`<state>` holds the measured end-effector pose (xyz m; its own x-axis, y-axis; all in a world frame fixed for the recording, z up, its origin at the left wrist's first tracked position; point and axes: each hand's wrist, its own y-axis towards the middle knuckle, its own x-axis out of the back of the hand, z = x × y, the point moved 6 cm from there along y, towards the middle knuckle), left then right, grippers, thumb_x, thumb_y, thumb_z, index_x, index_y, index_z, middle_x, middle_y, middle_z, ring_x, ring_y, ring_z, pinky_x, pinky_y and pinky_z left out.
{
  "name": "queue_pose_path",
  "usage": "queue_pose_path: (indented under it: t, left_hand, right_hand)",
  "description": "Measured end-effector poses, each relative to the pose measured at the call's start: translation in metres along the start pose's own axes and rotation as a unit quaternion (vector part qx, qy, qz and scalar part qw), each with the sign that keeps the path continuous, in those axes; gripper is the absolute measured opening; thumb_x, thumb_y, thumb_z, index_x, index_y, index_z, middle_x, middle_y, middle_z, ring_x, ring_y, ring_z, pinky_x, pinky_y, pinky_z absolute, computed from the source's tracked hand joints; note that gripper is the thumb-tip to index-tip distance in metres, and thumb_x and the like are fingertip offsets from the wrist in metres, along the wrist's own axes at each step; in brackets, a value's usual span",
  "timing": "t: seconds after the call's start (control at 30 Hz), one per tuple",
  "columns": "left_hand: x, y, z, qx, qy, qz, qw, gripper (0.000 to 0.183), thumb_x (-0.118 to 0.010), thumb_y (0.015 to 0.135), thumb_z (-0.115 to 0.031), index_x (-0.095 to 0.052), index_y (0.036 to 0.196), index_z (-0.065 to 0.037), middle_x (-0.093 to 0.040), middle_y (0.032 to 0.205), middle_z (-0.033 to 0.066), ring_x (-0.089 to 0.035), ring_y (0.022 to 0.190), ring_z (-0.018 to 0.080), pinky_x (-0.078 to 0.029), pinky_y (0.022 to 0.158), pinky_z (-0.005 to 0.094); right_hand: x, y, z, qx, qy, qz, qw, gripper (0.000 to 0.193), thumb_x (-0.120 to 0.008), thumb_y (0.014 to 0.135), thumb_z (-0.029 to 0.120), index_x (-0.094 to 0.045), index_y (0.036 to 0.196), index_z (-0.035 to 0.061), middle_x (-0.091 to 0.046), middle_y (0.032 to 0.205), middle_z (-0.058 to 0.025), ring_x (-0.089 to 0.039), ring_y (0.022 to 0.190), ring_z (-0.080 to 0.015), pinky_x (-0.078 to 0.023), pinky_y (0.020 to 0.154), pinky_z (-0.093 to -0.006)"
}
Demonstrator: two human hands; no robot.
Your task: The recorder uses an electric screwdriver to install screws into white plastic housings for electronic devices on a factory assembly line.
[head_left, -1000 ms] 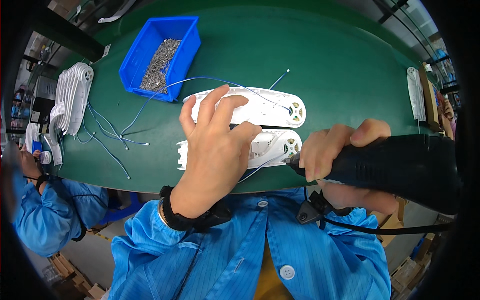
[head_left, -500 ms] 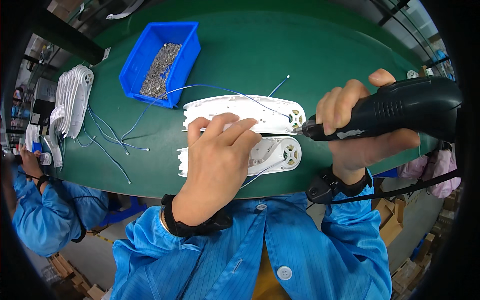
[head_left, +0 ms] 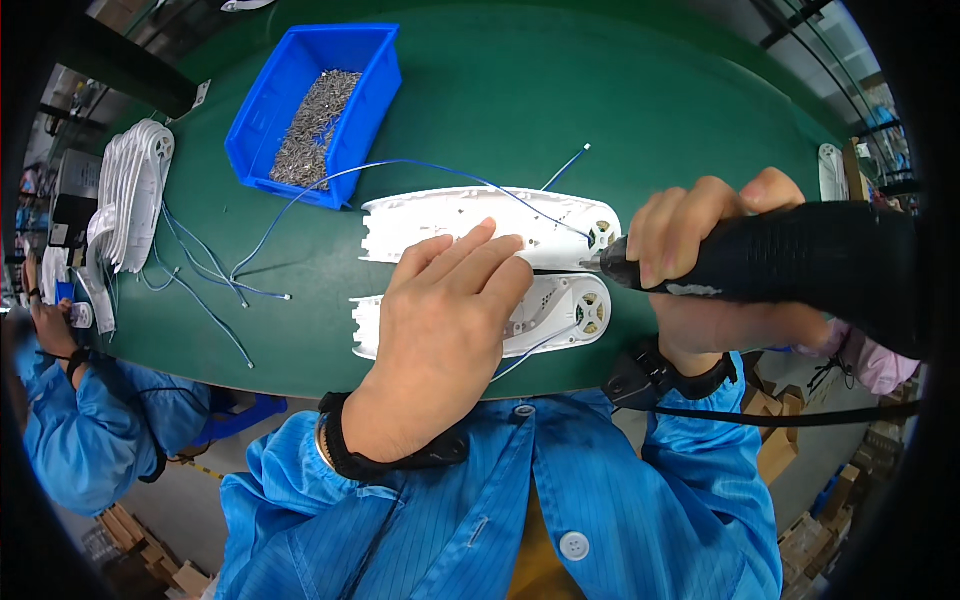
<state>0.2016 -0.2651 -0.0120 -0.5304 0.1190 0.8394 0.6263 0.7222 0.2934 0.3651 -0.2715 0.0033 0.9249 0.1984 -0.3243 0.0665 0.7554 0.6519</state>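
My right hand is wrapped round a black electric screwdriver. Its tip meets the lower right end of a long white plastic housing, beside a round speaker-like part with a blue-white cable. My left hand lies with fingers stretched out, fingertips on that housing. Beneath the palm, and partly hidden by it, is a second white housing with its own round part and cable. The two housings lie side by side on the green table.
A blue bin of small screws stands at the back left. Farther left is a stack of white housings with trailing cables. A co-worker in a blue sleeve sits at the left. Another white piece lies far right.
The screwdriver has tilted, its rear end dropping lower, with its tip still at the upper housing's right end. My left hand has shifted slightly; its fingers remain on the housing.
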Motion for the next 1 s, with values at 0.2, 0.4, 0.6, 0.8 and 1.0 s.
queue_pose_path:
  t: [0.2,0.4,0.6,0.8,1.0]
  left_hand:
    - [-0.001,-0.005,-0.001,-0.01,-0.006,0.008,1.0,0.017,-0.061,0.07,0.004,-0.062,0.083,-0.006,-0.064,0.103,0.0061,-0.057,0.107,0.0255,-0.044,0.081,0.0383]
    - [0.0,-0.012,-0.003,-0.01,-0.023,0.004,1.0,0.017,-0.061,0.071,0.005,-0.062,0.084,-0.006,-0.064,0.103,0.0056,-0.057,0.107,0.0232,-0.043,0.081,0.0378]
    - [-0.001,-0.015,-0.006,-0.026,-0.01,0.006,1.0,0.018,-0.06,0.07,0.004,-0.062,0.085,-0.006,-0.064,0.103,0.006,-0.056,0.109,0.0235,-0.043,0.082,0.0388]
    - [0.008,-0.026,-0.015,-0.079,-0.008,-0.049,0.996,0.021,-0.064,0.067,-0.001,-0.062,0.087,-0.006,-0.059,0.107,0.0087,-0.056,0.1,0.0268,-0.041,0.08,0.0399]
    - [0.034,-0.043,-0.011,-0.024,0.062,-0.034,0.997,0.028,-0.069,0.066,-0.012,-0.06,0.091,-0.005,-0.056,0.087,0.0083,-0.053,0.078,0.026,-0.038,0.069,0.0362]
  right_hand:
    - [-0.009,-0.006,0.007,0.019,-0.018,0.009,1.0,0.088,-0.048,0.066,0.078,-0.036,0.118,0.0077,-0.051,0.066,-0.0072,-0.052,0.054,-0.0178,-0.043,0.052,-0.032]
    - [-0.009,-0.011,0.01,0.055,0.042,0.017,0.997,0.096,-0.063,0.06,0.067,-0.034,0.118,-0.0037,-0.059,0.071,-0.0157,-0.061,0.06,-0.0212,-0.051,0.055,-0.0285]
    - [-0.013,-0.009,0.024,0.062,-0.029,-0.014,0.998,0.097,-0.052,0.062,0.075,-0.034,0.118,-0.0027,-0.057,0.068,-0.0123,-0.059,0.056,-0.0178,-0.05,0.051,-0.0272]
    - [-0.004,0.011,0.054,-0.077,-0.071,-0.008,0.994,0.089,-0.017,0.082,0.074,-0.037,0.125,-0.0002,-0.053,0.068,-0.0089,-0.055,0.063,-0.0207,-0.045,0.066,-0.0342]
    - [0.024,0.014,0.011,-0.304,-0.265,0.221,0.888,0.07,-0.066,0.076,0.04,-0.041,0.126,-0.003,-0.057,0.088,-0.0127,-0.057,0.085,-0.0237,-0.045,0.077,-0.0354]
